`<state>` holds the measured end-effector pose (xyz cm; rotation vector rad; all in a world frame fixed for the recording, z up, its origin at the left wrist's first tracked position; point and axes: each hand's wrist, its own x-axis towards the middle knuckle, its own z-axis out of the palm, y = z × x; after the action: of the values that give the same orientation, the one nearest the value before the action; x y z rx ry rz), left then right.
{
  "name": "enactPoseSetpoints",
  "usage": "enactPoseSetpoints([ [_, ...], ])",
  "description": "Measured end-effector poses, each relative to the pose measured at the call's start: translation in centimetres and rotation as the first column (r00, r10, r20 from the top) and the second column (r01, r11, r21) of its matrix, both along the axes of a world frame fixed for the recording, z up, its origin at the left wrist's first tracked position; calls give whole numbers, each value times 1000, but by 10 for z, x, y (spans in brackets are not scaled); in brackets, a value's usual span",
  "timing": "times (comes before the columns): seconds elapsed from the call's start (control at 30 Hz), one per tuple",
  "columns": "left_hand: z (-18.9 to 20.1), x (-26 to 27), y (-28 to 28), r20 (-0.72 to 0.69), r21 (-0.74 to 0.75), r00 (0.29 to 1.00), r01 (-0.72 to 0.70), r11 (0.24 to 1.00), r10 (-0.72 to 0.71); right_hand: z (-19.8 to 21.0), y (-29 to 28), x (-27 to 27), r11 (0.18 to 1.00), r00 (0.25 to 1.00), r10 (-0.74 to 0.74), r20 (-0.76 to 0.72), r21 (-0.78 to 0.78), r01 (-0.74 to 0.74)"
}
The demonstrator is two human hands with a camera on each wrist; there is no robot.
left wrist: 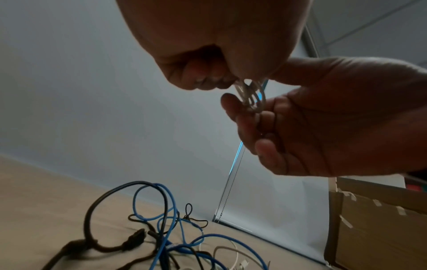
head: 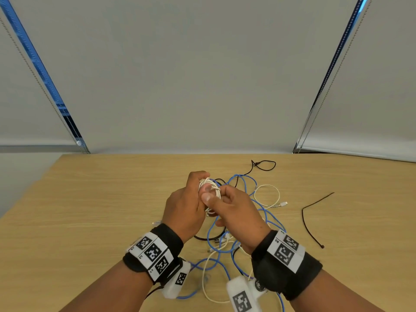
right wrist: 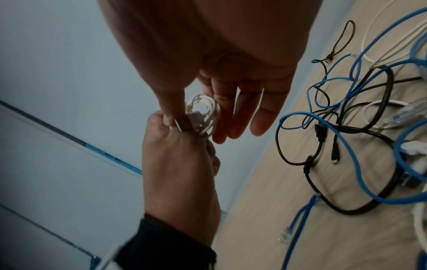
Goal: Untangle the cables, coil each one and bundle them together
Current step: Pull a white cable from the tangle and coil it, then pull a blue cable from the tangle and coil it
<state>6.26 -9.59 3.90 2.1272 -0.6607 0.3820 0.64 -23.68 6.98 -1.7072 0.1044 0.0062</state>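
- Both hands were raised above the wooden table [head: 94, 199], meeting over the middle of the cable tangle.
- Left hand [head: 184, 206] gripped a small white cable coil [head: 210, 188]; fingers curled round it, thumb on the near side. The right wrist view showed the same coil [right wrist: 205, 115] pinched between the left thumb and fingers, with a white plug body at its centre.
- Right hand [head: 234, 212] was at the coil too. Its thumb pressed against the coil's front beside the left thumb. In the right wrist view its other fingers [right wrist: 261, 117] hung straight and relaxed behind the coil, not wrapped round it.
- Left wrist view: loops of the coil [left wrist: 251, 98] hung between the two hands, touching the right hand's fingertips.
- Still loose on the table under and beyond the hands: a blue cable [head: 245, 183] in several wide loops, a black cable [head: 209, 238] running through it, and a second white cable [head: 269, 194] looped to the right with its plug end pointing right.
- A thin black cord [head: 265, 165] lay in a small loop behind the tangle, near the far table edge.
- A black cable tie [head: 311, 219] lay well apart to the right, clear of the tangle.
- Grey roller blinds [head: 202, 75] filled the background.
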Motion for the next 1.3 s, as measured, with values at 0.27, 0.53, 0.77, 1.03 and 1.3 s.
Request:
enactPoseSetpoints([
  [0.27, 0, 8, 8, -393, -208, 916, -2, 978, -82, -6, -28, 16, 988, 980, 120, -160, -75, -133],
  [0.53, 4, 19, 38, -674, -536, 573, 54, 843, -466, -16, -40, 31, 951, 945, 270, -184, 203, -233],
  [0.77, -19, 24, 52, -621, -207, 784, -162, 965, -1, -34, 4, 45, 991, 971, 127, -203, 61, -117],
  [1.03, -42, 58, 102, -722, -168, 672, -404, 899, 166, -40, 12, 74, 978, 952, 125, -281, -126, -166],
  [1.3, -73, 87, 145, -657, 221, 563, -492, 842, 501, -75, 13, 65, 808, 827, 273, -491, -349, -474],
])
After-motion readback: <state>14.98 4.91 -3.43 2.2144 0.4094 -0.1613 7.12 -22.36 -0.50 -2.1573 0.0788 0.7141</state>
